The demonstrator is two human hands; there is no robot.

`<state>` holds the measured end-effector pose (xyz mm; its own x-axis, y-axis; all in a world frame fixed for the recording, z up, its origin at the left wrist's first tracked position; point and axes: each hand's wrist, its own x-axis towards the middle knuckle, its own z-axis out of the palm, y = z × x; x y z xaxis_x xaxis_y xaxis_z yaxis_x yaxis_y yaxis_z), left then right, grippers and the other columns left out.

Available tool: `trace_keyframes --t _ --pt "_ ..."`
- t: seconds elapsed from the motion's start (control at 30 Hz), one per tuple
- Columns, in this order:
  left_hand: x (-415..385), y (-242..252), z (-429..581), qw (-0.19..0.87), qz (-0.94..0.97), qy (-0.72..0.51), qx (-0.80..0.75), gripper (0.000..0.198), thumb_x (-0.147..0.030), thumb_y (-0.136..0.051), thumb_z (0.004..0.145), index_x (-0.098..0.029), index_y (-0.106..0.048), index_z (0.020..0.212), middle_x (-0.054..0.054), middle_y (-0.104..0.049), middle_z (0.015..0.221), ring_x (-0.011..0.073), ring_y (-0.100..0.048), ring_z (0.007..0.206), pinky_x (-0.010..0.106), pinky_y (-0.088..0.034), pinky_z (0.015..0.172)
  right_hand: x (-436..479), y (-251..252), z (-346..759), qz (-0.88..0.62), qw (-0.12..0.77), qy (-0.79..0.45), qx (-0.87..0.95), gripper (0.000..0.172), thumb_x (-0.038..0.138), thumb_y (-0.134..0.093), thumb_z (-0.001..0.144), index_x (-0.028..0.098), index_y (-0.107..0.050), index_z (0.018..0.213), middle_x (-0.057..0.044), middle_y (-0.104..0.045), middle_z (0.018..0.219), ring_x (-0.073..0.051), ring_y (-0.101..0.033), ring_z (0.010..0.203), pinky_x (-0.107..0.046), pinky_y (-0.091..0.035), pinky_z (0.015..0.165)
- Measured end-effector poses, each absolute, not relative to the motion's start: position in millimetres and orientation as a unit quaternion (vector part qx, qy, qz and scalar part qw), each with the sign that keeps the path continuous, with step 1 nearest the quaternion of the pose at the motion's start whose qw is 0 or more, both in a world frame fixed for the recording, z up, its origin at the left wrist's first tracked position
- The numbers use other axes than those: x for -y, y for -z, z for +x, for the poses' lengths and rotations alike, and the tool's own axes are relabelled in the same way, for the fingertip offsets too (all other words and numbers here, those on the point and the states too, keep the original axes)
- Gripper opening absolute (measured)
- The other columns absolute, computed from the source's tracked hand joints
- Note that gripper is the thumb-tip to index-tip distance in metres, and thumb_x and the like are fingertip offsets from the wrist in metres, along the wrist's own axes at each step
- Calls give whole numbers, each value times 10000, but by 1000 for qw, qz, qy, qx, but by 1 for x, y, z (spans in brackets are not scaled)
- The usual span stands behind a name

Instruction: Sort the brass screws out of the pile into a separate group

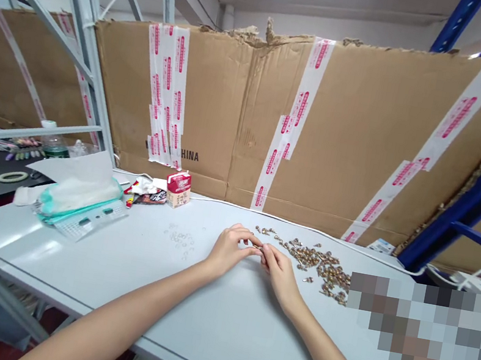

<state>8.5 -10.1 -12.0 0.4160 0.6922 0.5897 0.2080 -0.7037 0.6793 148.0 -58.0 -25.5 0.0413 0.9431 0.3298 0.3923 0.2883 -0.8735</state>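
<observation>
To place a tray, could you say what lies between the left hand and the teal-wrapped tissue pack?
The head view shows scattered small silvery metal rings on the white tabletop.

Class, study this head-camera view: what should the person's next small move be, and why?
Probably ease the small metal piece slightly left, away from the heap of brass-coloured fittings: the left hand and right hand pinch it together at their fingertips, right beside that heap, so a slip could lose it among them.
</observation>
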Motion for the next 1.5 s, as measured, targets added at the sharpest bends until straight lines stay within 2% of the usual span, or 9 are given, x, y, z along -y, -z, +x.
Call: trace_keyframes --t 0.33,0.93,1.33,1.4,1.5 --pt "9 12 8 251 812 -443 -285 135 -311 -620 727 -207 -686 783 7 -677 768 142 -522 763 265 -401 745 56 27 151 -524 489 -285 637 430 533 -327 833 182 -372 587 27 -326 541 -106 -304 509 -239 -242 495" --pt "9 14 7 212 821 -451 -280 134 -309 -618 728 -207 -683 784 12 -664 755 143 -508 769 249 -397 701 55 28 151 -520 480 -291 643 432 521 -324 844 179 -376 586 29 -331 532 -101 -306 496 -246 -241 499" --pt "12 9 4 213 840 -419 -271 148 -314 -585 756 -203 -659 821 24 -663 814 162 -515 838 282 -398 777 56 26 148 -527 476 -263 653 426 512 -291 853 185 -364 590 17 -347 545 -113 -322 519 -239 -260 510" --pt "11 4 2 218 850 -396 -271 207 -336 -602 738 -211 -643 897 30 -655 868 171 -507 880 291 -393 797 56 20 152 -534 465 -244 663 424 496 -273 862 185 -356 586 14 -362 549 -113 -336 524 -236 -269 516" --pt "1 -8 -10 221 842 -389 -302 463 -385 -631 698 -228 -535 1123 42 -617 1013 186 -487 936 309 -385 816 56 8 172 -579 406 -187 682 425 463 -256 873 183 -349 567 10 -397 543 -116 -375 536 -233 -282 541"
